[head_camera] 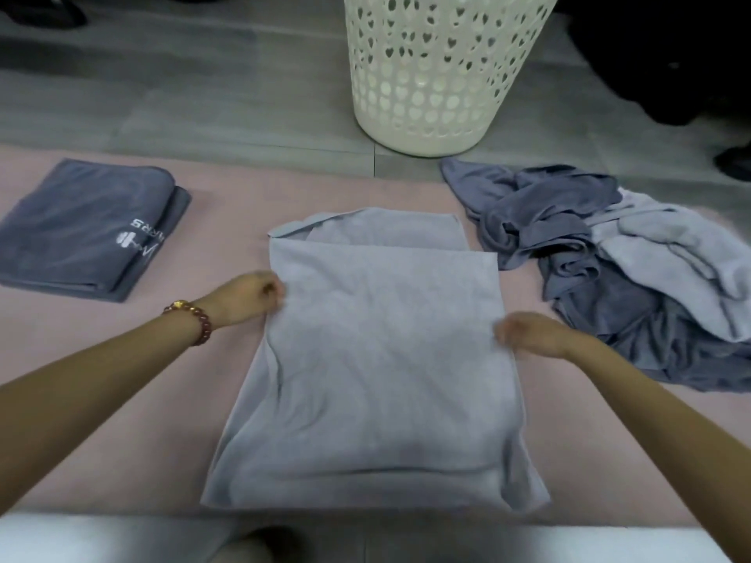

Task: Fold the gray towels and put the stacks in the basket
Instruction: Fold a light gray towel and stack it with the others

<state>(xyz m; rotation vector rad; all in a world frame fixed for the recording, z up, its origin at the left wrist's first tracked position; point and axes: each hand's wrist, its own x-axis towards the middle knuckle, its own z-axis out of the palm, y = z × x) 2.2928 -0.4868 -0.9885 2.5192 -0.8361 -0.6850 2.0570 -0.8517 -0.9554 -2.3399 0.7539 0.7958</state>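
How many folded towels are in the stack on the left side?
2, as far as visible: the top towel with white lettering, and a second towel under it, showing along the right edge. Others could be hidden.

One cream perforated plastic basket (439,75); one light gray towel (365,379) spread at centre; two folded dark gray towels (81,229) stacked, one white logo on top; one crumpled heap of dark and light gray towels (609,258), number within unclear; two hands: left hand (244,296), right hand (532,333); one red-brown bead bracelet (195,319); one pink sheet (227,205).
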